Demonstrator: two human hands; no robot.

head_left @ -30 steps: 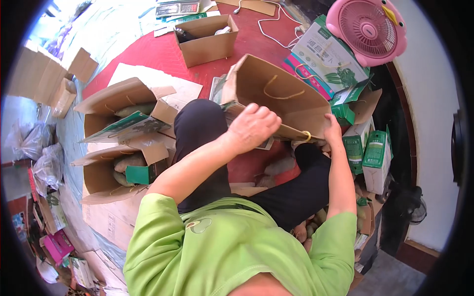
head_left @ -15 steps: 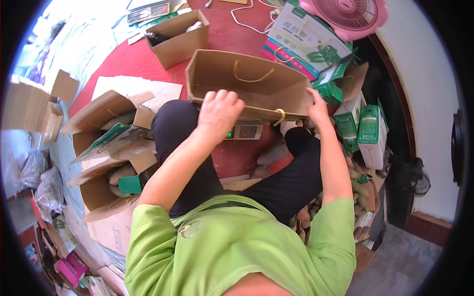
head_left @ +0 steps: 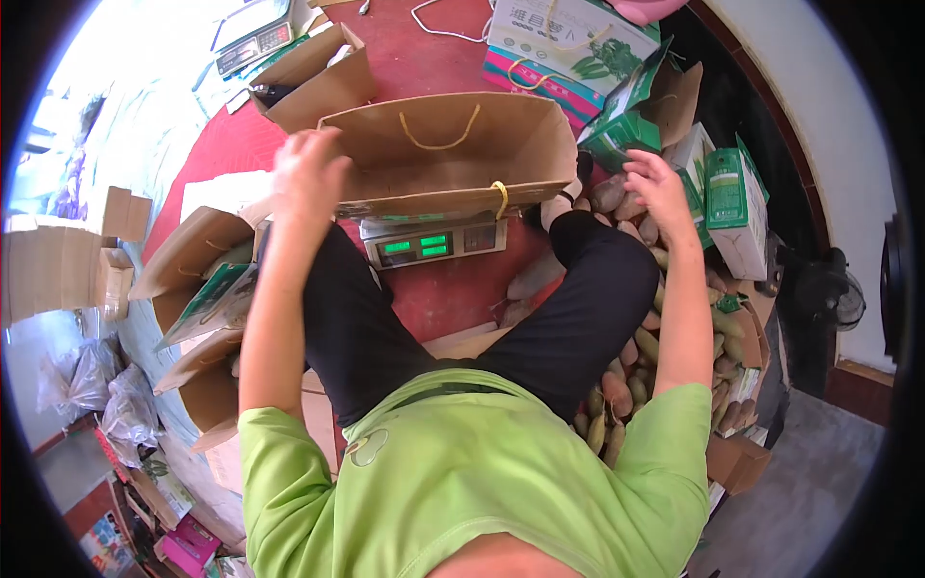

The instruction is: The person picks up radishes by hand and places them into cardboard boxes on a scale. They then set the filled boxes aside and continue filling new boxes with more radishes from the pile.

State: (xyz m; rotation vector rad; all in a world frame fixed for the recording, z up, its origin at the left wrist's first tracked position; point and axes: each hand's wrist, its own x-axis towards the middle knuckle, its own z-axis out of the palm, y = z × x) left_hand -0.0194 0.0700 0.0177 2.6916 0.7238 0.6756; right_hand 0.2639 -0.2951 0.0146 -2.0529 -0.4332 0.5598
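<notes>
On a scale (head_left: 429, 246) with green digits, a brown paper bag (head_left: 453, 169). Stands with the mouth up toward the camera. Long axis from left to right across the view, parallel to the front of the scale. One yellow handle (head_left: 499, 197) hanging over the near rim, toward the right end.

At the left corner of the bag, the left hand (head_left: 308, 178). Touches the rim there with bent fingers, but blurred, so cannot tell if really closed on the paper. To the right of the bag, clearly apart from its right end, the right hand (head_left: 660, 183). Open, fingers spread, nothing in it. Hovers over a heap of sweet potatoes (head_left: 621, 202).

Little free room around. Just behind the bag on the left, an open cardboard box (head_left: 318, 82). Behind on the right, printed boxes (head_left: 564, 43). On the right side, green cartons (head_left: 732, 193) near the right hand. On the left, more open bags (head_left: 193, 260) beside the knee. In front of the scale, between the legs, a bare strip of red floor (head_left: 448, 299).
</notes>
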